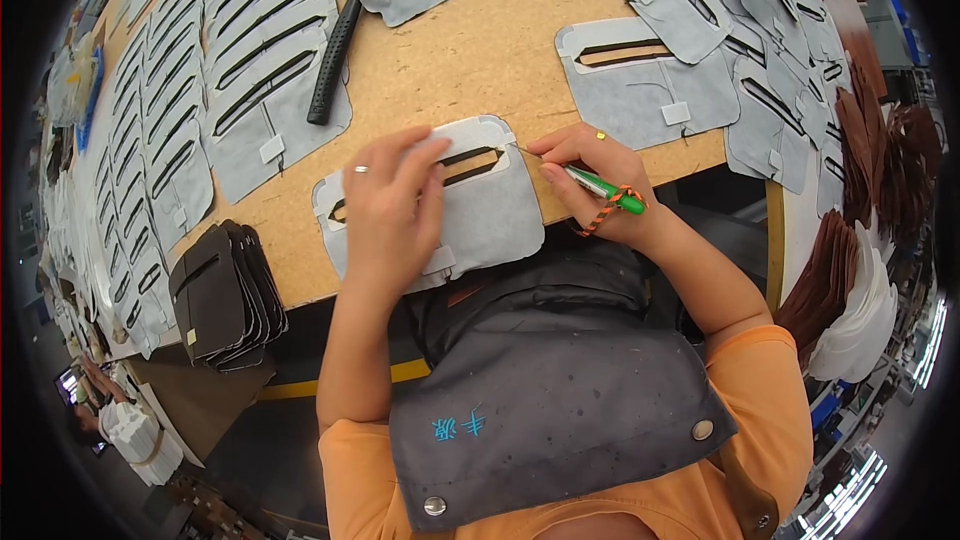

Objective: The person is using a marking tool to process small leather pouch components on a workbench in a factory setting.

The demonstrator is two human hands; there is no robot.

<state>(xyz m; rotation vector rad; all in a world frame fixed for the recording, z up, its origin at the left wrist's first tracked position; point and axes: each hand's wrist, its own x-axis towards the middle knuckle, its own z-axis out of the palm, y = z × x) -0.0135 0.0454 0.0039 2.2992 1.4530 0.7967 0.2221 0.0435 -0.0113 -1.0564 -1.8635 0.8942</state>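
Note:
A grey panel (495,217) with a dark-edged slot and a pale reinforcement strip lies at the front edge of the wooden table. My left hand (397,202) rests on its left half, fingers spread over the slot, gripping nothing that shows. My right hand (600,176) holds a green and white pen-like tool (600,184) with an orange and black cord on it. The tool's thin tip is at the panel's upper right corner. A small white tag (440,260) hangs at the panel's lower edge, partly behind my left hand.
Rows of similar slotted panels (262,82) cover the left side; more (645,90) overlap at right. A black textured handle (334,60) lies beyond my left hand. Stacked dark brown panels (217,292) sit at the left front edge. Brown pieces (825,277) hang at right. Another person (97,412) is far left.

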